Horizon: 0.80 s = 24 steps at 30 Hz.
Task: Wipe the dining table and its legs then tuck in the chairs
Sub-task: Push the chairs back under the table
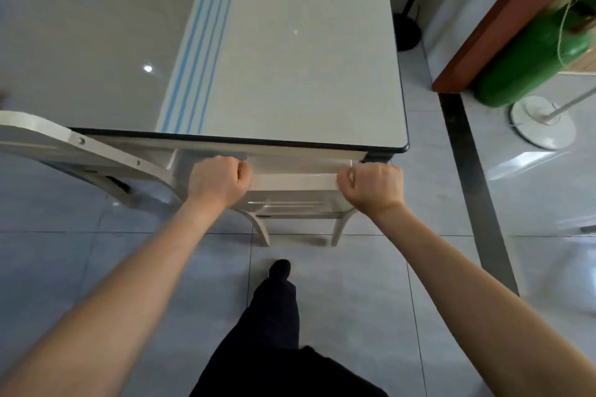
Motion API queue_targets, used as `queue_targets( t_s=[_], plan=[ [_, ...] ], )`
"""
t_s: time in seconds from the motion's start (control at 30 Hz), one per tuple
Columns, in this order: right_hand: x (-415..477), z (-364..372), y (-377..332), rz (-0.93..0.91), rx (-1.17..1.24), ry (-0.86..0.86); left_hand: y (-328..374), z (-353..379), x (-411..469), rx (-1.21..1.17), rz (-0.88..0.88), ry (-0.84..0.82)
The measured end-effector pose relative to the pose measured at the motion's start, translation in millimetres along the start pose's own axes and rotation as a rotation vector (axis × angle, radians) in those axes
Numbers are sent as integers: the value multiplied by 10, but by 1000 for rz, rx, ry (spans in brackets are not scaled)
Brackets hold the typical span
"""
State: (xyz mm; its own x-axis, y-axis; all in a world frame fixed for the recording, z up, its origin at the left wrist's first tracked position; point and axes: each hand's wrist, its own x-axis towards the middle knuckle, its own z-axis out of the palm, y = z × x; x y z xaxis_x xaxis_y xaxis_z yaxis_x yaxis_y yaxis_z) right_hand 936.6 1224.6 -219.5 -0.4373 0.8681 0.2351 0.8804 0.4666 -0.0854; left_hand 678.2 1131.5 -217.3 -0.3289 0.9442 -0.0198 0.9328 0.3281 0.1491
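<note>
Chair rail [293, 182] is held at both ends, left grip [219, 182] and right grip [374, 185] curled round it; bench [290, 58] lies straight ahead, edge parallel, so probably an even push.

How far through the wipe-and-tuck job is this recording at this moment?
Wiping looks finished: the table top is bare and glossy, no cloth in view. In hand: left hand and right hand grip the top rail of a chair already mostly under the table. Left: the second chair at the left stands angled, seemingly not pushed in.
</note>
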Motion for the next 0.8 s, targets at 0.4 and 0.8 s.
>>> queue_targets(
  t_s=[0.4, 0.8],
  plan=[
    [980, 305, 57, 9, -6, 15, -165, 8, 1087, -43, 90, 41],
    [1161, 345, 49, 52, -85, -124, -234, 75, 1349, -80, 110, -4]
  ],
)
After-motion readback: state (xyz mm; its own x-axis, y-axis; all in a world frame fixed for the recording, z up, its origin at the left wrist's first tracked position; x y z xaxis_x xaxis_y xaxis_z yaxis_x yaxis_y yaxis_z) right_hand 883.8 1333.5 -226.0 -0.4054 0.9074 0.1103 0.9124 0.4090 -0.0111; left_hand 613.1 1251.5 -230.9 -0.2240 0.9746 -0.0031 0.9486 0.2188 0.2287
